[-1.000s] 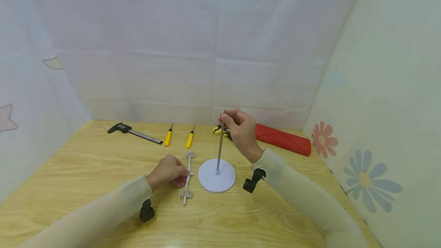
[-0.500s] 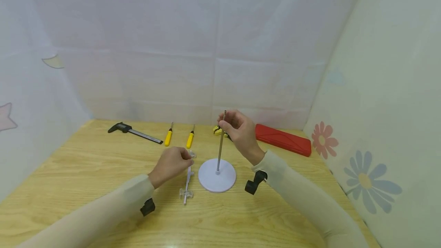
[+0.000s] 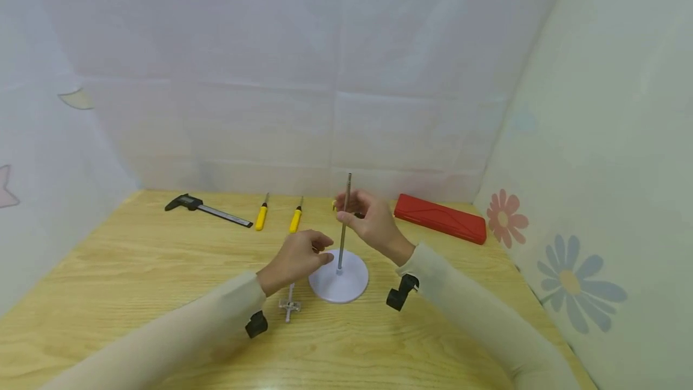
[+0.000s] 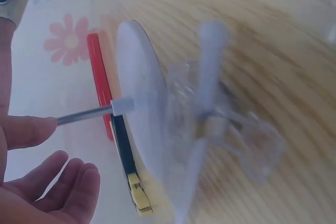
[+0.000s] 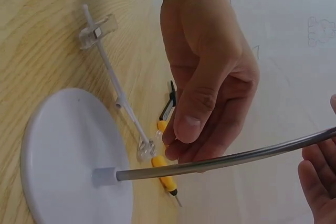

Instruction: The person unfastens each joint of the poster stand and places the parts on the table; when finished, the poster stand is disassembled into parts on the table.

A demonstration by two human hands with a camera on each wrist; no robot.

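Right hand (image 3: 368,221) is up off the table with thumb and fingers loosely pinched around the metal rod (image 3: 344,221), about halfway up it. Left hand (image 3: 298,257) hovers just left of the rod, low near the base, fingers relaxed and half spread, not holding anything as far as I can see. Both arms come in from the bottom edge in pale long sleeves.

The rod is thin, shiny steel, standing upright in a little socket at the middle of a flat round white plastic base (image 3: 338,284) on the wooden table (image 3: 135,269).

Count-wise: one white bar with clear plastic clips (image 3: 290,303) lying just left of the base, two yellow-handled screwdrivers (image 3: 295,219), one black caliper (image 3: 206,208), one flat red case (image 3: 440,218).
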